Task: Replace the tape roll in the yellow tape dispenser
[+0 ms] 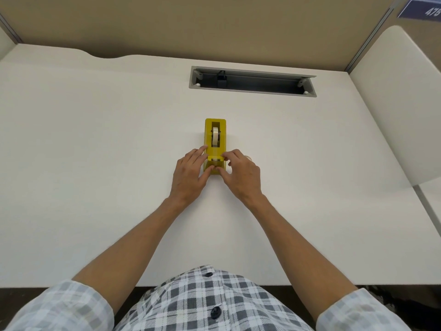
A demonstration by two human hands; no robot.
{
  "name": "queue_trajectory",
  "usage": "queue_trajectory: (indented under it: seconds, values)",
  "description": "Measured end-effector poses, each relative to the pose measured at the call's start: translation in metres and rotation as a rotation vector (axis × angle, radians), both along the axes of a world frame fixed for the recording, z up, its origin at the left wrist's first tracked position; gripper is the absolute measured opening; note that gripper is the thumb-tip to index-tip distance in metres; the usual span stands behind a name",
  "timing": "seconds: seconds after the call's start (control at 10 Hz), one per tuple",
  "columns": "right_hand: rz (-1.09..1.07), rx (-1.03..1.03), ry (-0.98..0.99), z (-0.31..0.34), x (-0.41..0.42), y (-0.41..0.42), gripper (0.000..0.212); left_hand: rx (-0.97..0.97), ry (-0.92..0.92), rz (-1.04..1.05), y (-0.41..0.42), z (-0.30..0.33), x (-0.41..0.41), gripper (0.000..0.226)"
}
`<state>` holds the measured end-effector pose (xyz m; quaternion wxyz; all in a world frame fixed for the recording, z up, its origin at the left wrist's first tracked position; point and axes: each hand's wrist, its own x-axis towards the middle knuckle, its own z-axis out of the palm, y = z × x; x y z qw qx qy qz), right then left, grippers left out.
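The yellow tape dispenser (pixel 215 139) stands on the white desk (pixel 95 163), its cutter end pointing toward me. A pale tape roll (pixel 215 136) sits upright in its slot. My left hand (pixel 191 173) rests against the dispenser's left side near the cutter end, thumb at its front. My right hand (pixel 241 174) touches the right side, fingertips at the cutter and thumb at the front. A small pale round object (pixel 248 158) peeks out behind my right hand; I cannot tell what it is.
A grey cable tray opening (pixel 253 81) is set into the desk behind the dispenser. Beige partition walls (pixel 214 27) close off the back, and a white side panel (pixel 401 111) stands to the right.
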<state>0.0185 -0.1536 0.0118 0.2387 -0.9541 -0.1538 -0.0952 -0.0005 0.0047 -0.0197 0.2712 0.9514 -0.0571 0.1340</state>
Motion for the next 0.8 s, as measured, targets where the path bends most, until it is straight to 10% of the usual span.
queue_trajectory:
  seconds: [0.8]
  values:
    - [-0.042,-0.037,0.101,0.003,-0.0006,0.0046,0.042,-0.01,0.008,0.007,-0.0017,0.0061,-0.0004,0.051]
